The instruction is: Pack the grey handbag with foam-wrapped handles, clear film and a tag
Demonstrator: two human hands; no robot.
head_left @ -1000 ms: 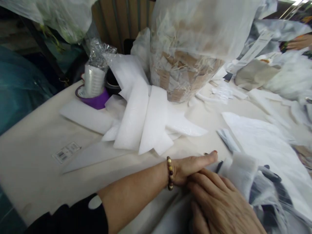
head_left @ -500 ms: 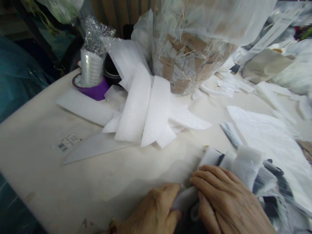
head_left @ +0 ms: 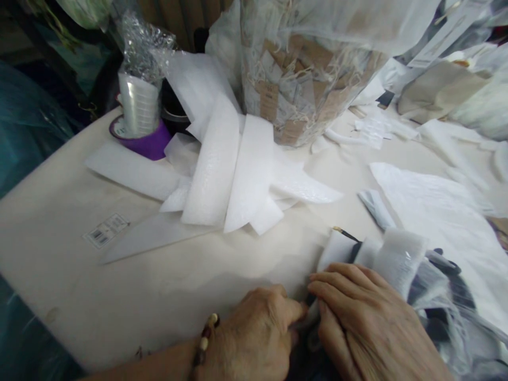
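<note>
At the bottom of the head view, my left hand (head_left: 254, 330), with a beaded bracelet (head_left: 208, 333) on its wrist, is closed with its fingertips on a white foam strip (head_left: 311, 317). The strip lies against a dark item (head_left: 307, 360), mostly hidden between my hands. My right hand (head_left: 369, 323) bends over the strip and the dark item, thumb on the near side and fingers together on top. Beyond its fingers stands more white foam wrapping (head_left: 337, 251) around something dark, with a small gold-tipped black end (head_left: 337, 229) poking out.
Loose white foam strips (head_left: 214, 164) lie in a pile mid-table. Behind are a purple tape roll (head_left: 146, 143) with clear tape (head_left: 138, 103) on it, and a clear bag of brown tags (head_left: 293, 95). To the right are foam-wrapped dark items (head_left: 440, 296) and a white sheet (head_left: 428, 211).
My left hand has moved slightly up and turned, so its bracelet and forearm show more. Less of the foam strip between my hands is visible. My right hand stays nearly in place.
</note>
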